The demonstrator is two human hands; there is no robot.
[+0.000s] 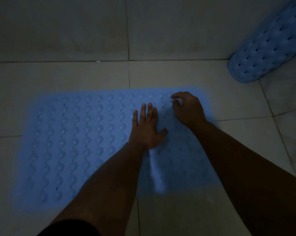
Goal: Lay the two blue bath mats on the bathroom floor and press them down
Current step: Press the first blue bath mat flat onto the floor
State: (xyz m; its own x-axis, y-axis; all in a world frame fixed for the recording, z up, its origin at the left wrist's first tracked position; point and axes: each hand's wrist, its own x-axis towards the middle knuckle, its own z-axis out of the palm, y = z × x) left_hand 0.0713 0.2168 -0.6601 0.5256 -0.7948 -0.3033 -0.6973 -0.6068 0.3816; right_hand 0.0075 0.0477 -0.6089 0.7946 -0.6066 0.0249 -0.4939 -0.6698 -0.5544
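- Left hand [146, 128] flat on spread mat [72, 142], fingers [143, 109] straight, pressing.
- Right hand [188, 109] near far edge, fingers curled; grip unclear.
- Rolled mat [270, 46] not yet laid on floor [58, 31].

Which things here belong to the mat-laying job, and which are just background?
Belong to the job:
flat blue mat, pressed by left hand
right hand, fingers curled at its far edge
rolled blue mat, not yet laid

Background:
tiled floor
tiled wall

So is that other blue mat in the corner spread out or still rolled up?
Rolled up. The second mat shows as a fat tube with a rounded end, leaning at the upper right, apart from the flat mat.
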